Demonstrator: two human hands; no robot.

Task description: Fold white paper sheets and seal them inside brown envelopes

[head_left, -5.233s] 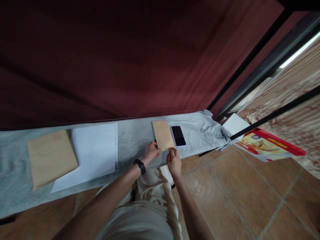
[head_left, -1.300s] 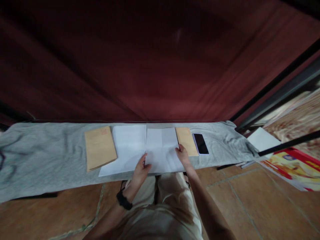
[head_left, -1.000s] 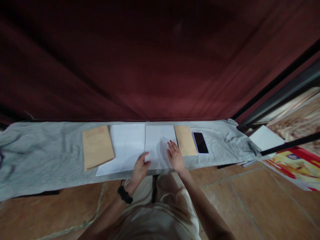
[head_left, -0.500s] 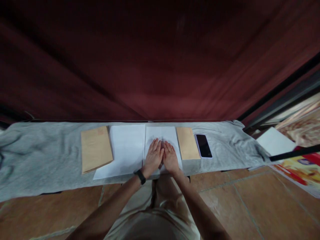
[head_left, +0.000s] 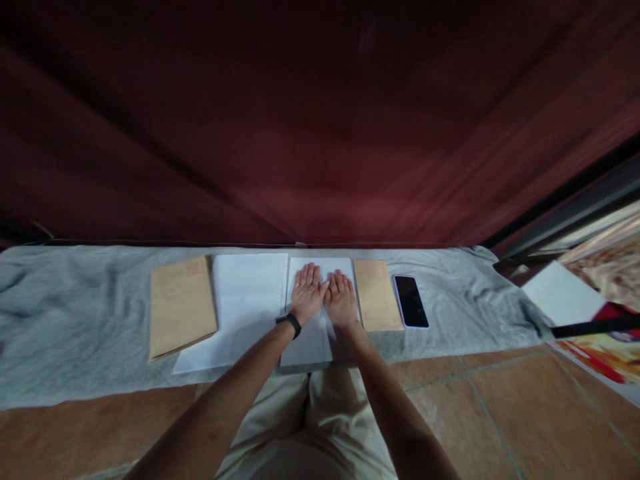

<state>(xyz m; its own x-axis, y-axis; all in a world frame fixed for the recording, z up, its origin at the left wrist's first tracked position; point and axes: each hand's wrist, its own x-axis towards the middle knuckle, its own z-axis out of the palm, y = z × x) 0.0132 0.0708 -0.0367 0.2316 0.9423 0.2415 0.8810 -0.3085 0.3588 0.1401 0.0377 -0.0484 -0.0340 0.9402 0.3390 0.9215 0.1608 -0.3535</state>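
Lying flat, left fingers (head_left: 310,275) and right fingers (head_left: 339,281) outstretched, gripping nothing, white paper (head_left: 317,333) underneath

A white paper sheet (head_left: 309,343) lies flat on grey cloth (head_left: 80,320).

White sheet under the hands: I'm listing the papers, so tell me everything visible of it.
The white sheet looks like plain paper, with a faint lengthwise line, perhaps a crease, near its middle. It lies flat on the grey cloth, reaching close to the cloth's front edge. The left hand and right hand rest palm-down on it, hiding part. Other white paper lies beside its left edge, a brown envelope beside its right. No writing is discernible.
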